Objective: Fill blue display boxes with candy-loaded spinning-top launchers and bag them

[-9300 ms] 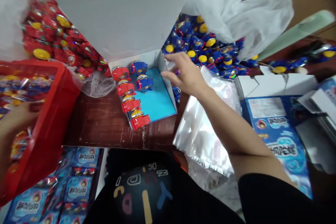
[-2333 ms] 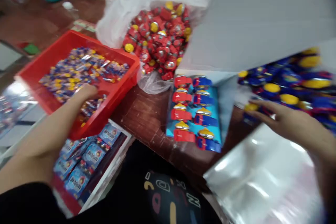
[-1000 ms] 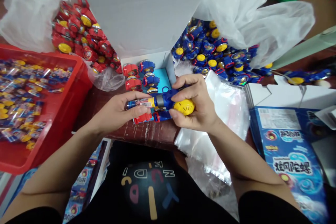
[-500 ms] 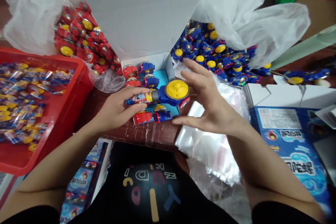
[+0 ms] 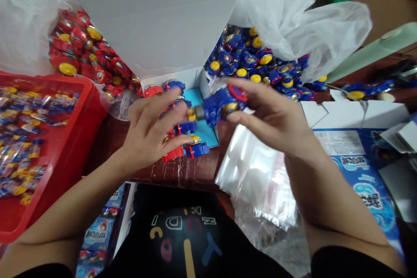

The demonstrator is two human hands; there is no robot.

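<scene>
My right hand [image 5: 276, 117] is closed to a narrow pinch on the blue plastic toy [image 5: 216, 106], thumb on its near side and fingers on the far side, at the end with the red-rimmed part. The toy lies roughly level above the shallow white cardboard box with a bright blue floor [image 5: 209, 134], its grey collar directed left. My left hand [image 5: 156, 128] is open, palm down, fingers spread wide over the left part of the box. The fingertips are near the toy's yellow left end; contact cannot be confirmed, as the area is blurred and partly covered.

Compared with half a second ago, the grip has changed sides: then my left hand pinched the toy's printed tube and my right hand stood wide open beside it. The toy has also turned; its large yellow disc faced up then and does not now. Against the oldest view, the box shows four blue toys in the right-hand row [image 5: 197, 150] instead of two. The row of red toys [image 5: 173, 153] is at the left, partly under my left hand.

The heap of loose red toys [image 5: 81, 47] lies far left, the heap of loose blue toys [image 5: 231, 54] far right, and the red plastic tray [image 5: 65, 152] at the left.
</scene>
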